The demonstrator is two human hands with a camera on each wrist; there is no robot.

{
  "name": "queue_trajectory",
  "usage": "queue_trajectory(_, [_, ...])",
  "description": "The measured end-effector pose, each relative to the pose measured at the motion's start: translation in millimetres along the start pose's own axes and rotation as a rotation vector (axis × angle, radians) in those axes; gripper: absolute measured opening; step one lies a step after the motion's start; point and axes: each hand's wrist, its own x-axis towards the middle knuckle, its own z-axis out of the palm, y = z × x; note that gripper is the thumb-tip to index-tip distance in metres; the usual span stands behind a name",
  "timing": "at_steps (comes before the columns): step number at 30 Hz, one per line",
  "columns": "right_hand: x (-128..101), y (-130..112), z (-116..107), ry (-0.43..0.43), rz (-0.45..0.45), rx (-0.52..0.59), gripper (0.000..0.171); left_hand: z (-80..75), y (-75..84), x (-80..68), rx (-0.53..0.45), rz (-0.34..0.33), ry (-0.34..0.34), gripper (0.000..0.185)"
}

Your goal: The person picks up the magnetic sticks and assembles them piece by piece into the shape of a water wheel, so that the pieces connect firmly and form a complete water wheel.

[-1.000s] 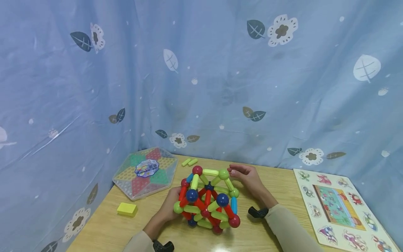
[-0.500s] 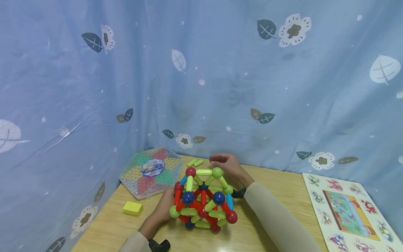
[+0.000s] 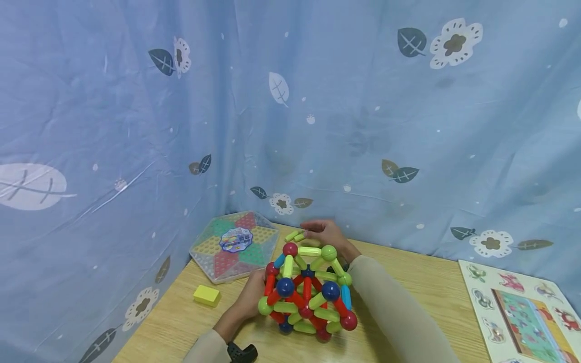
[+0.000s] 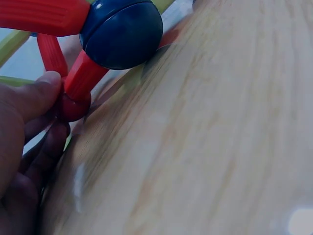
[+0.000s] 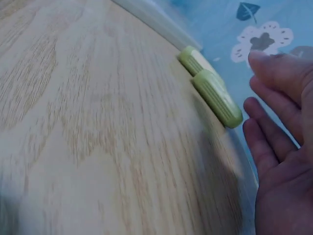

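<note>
A magnetic ball-and-rod frame (image 3: 306,309) of red, green and blue balls with red, green and blue rods stands at the table's front middle. My left hand (image 3: 251,297) holds its left side. In the left wrist view, the thumb (image 4: 36,98) and fingers pinch around a red ball (image 4: 74,105), below a large dark blue ball (image 4: 122,36). Behind the frame, my right hand (image 3: 331,235) reaches toward two light green rods (image 3: 297,236). In the right wrist view its loosely bent fingers are right beside the nearer rod (image 5: 217,98), with nothing in them.
A hexagonal star-patterned game board (image 3: 254,254) lies at the back left. A yellow block (image 3: 206,296) sits in front of it. At the right lies a puzzle board (image 3: 487,315) with sea-animal pieces. A blue patterned curtain (image 3: 345,126) closes off the table's back and left.
My right hand has moved left and back, from beside the frame's upper right to the two green rods. My left hand keeps its hold on the frame. The head view has turned slightly left.
</note>
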Motion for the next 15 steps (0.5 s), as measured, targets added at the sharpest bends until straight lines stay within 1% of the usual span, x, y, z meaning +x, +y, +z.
queue_trajectory(2, [0.0, -0.2, 3.1, -0.018, 0.004, -0.026, 0.036, 0.6, 0.1, 0.0, 0.0, -0.014, -0.004, 0.004])
queue_trajectory(4, [0.5, -0.3, 7.0, -0.013, 0.006, -0.063, 0.034, 0.2, 0.6, 0.0, -0.005, -0.021, -0.009, 0.004])
queue_trajectory(5, [-0.3, 0.1, 8.3, -0.002, 0.002, -0.096, 0.031, 1.0, 0.9, 0.5, -0.001, -0.019, -0.01, 0.004])
queue_trajectory(8, [-2.9, 3.3, 11.4, 0.035, -0.046, -0.231, 0.022, 1.5, 2.2, 1.3, 0.021, 0.013, 0.006, 0.009])
queue_trajectory(9, [-4.9, 3.8, 11.8, 0.044, -0.065, -0.26, 0.02, 1.6, 2.4, 1.4, 0.02, 0.02, 0.005, 0.01])
queue_trajectory(12, [-17.9, 3.6, 8.6, 0.038, -0.102, -0.307, 0.016, 1.1, 2.5, 0.8, 0.021, 0.018, 0.004, 0.011])
queue_trajectory(15, [-40.8, 0.1, -1.6, 0.023, -0.069, -0.306, 0.018, 1.0, 2.0, 0.0, 0.014, -0.01, -0.011, 0.007])
